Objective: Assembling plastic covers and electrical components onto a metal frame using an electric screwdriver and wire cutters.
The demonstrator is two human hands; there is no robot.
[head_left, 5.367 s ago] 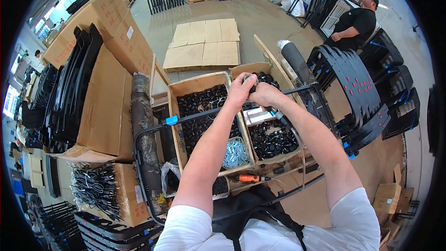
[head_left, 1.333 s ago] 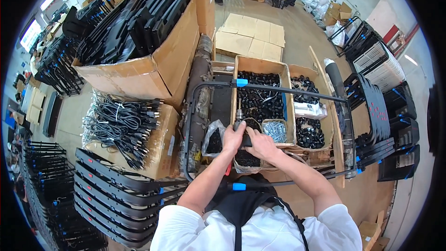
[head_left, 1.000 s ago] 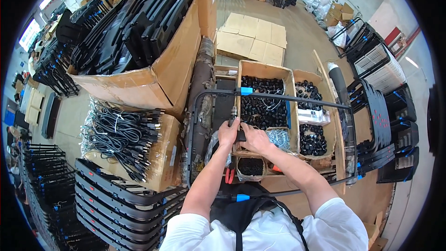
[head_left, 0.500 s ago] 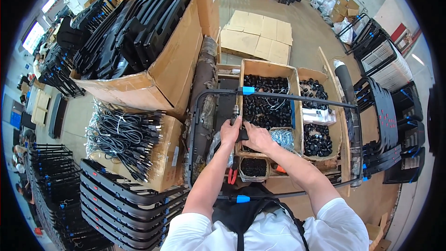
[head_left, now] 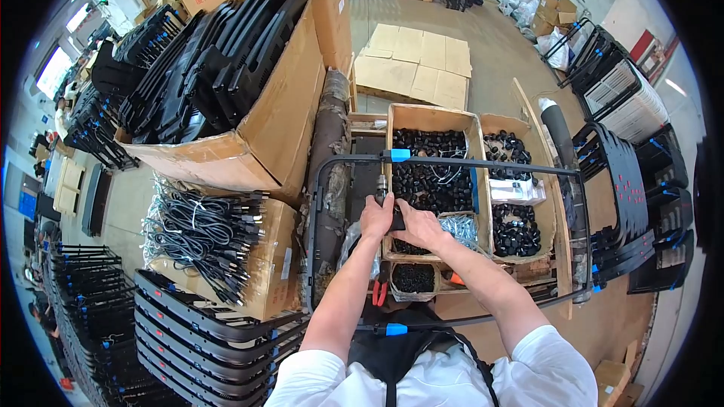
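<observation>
A large black tubular frame (head_left: 498,164) with blue clips lies in front of me over several parts bins. Inside its outline, my left hand (head_left: 375,217) is closed around a dark tool (head_left: 382,183) whose metal nose points away from me. My right hand (head_left: 418,226) also grips the dark body, from the right side; the fingers hide most of it. Just right of the hands are black plastic parts (head_left: 430,139) in a cardboard bin (head_left: 434,116) and a heap of silvery screws (head_left: 458,227). Nearer me lie red-handled pliers (head_left: 379,292) and a tub of small black pieces (head_left: 412,279).
At left, a tall carton (head_left: 290,117) of black panels stands beyond bundled black cables (head_left: 204,234) on another box. Stacked black frames (head_left: 196,339) sit near left. More frames (head_left: 622,181) stand at right. Flattened cardboard (head_left: 415,68) lies on the floor ahead.
The whole view has shifted slightly. Both hands keep their grip on the dark tool, with little other visible movement.
</observation>
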